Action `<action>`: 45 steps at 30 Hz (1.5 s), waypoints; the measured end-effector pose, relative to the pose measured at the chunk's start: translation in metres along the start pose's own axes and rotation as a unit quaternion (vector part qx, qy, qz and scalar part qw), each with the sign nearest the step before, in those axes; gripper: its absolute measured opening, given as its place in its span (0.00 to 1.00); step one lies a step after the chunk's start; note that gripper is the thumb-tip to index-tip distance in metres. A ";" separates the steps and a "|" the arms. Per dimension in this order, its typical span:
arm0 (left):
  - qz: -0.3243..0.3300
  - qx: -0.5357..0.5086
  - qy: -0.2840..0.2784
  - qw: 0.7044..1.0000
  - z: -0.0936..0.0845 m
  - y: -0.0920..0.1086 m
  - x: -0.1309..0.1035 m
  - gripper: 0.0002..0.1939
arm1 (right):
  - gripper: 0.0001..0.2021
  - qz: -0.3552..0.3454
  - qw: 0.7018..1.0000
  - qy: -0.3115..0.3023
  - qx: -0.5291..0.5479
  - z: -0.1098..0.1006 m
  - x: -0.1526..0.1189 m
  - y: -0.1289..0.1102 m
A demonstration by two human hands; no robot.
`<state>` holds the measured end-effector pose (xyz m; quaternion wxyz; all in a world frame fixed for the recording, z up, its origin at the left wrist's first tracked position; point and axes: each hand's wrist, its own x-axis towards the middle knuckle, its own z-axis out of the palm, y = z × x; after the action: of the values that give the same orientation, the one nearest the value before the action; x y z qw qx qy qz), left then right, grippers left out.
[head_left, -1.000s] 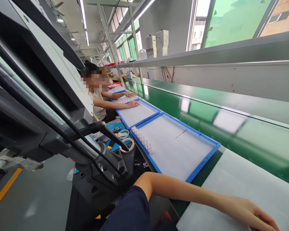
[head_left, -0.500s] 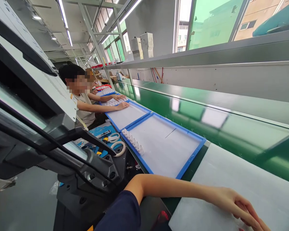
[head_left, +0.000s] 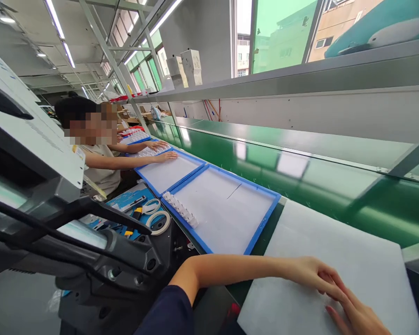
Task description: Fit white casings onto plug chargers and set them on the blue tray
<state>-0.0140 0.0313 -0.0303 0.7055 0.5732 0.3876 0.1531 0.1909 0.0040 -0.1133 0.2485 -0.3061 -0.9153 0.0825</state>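
A: Since the earlier frame, both hands have come together on the white foam sheet [head_left: 335, 279] at 5 o'clock.

B: Grip state?

A: Left hand [head_left: 312, 277] flat, fingers spread, clamping nothing; right hand [head_left: 361, 318] likewise, overlapping it.

B: Sheet axis?

A: Long axis runs 7 to 1 o'clock, directly beneath both palms, right of the blue tray [head_left: 263, 230].

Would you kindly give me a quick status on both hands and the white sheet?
Left hand and right hand open, flat on the white foam sheet. Sheet lies beside the blue tray. Nothing on top of the sheet but the hands.
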 end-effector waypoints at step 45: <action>0.058 0.168 0.049 0.983 -0.013 0.042 0.001 0.15 | 0.14 0.136 0.987 -0.087 0.003 -0.067 0.062 -0.042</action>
<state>-0.0133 0.0534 0.0078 0.5692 0.6971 0.4079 0.1539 0.1600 0.0077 -0.0172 0.1550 -0.4183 -0.8833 0.1443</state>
